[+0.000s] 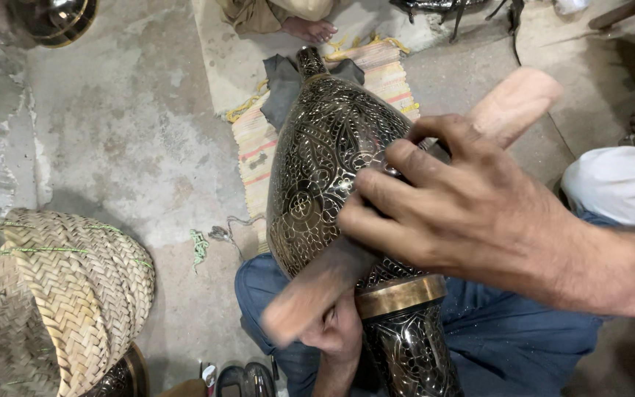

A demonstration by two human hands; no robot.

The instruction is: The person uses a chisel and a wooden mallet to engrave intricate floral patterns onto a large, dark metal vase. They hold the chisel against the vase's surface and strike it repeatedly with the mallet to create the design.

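My right hand [450,213] grips wooden mallet [512,103] mid-frame; left hand [336,331] pinches something hidden at engraved brass vase [332,169], lower centre. Risk: blurred mallet glances off curve, marring pattern.

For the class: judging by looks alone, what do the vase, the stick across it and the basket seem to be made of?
Vase: metal, probably brass, with a dark glossy finish, fine engraved patterns glinting and a plain golden band.
Stick: seemingly bare, unvarnished wood, pale, matte and rounded; its near end is blurred.
Basket: woven plant fibre, perhaps palm leaf or straw, with dry tan plaited strips and green cord stitching.
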